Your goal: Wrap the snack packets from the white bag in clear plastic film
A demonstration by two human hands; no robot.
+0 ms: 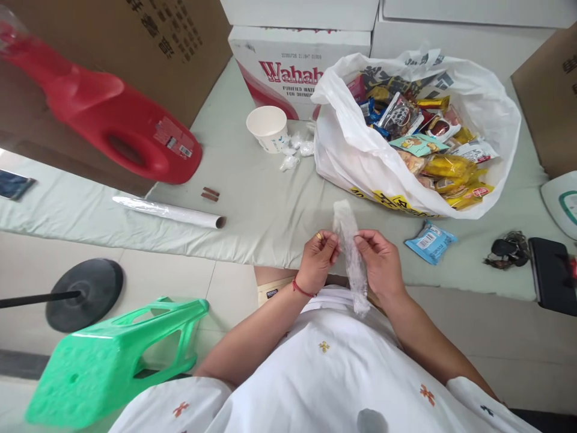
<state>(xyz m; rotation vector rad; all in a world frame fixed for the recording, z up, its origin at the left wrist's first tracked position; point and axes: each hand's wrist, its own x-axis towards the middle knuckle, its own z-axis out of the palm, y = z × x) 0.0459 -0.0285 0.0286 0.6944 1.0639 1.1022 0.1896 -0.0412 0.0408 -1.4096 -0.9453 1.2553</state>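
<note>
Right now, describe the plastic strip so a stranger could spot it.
Start at the big white snack bag. Nearer the wearer, between left hand and right hand, is a narrow, crinkled, see-through plastic strip. Unlike the blue packet on the cloth, it is pinched from both sides.

Pale-green cloth-covered tabletop (261,204) w/ red bottle (130,126), white tube (169,211), cup (265,139), full white bag (351,147), carton (288,51) at back. Nr front edge: blue pkt (431,242) & blk phone (552,273). Green stool (76,379) on tile floor (229,291).

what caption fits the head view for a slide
Left hand and right hand pinch crinkled plastic near a bag of packets.
</note>
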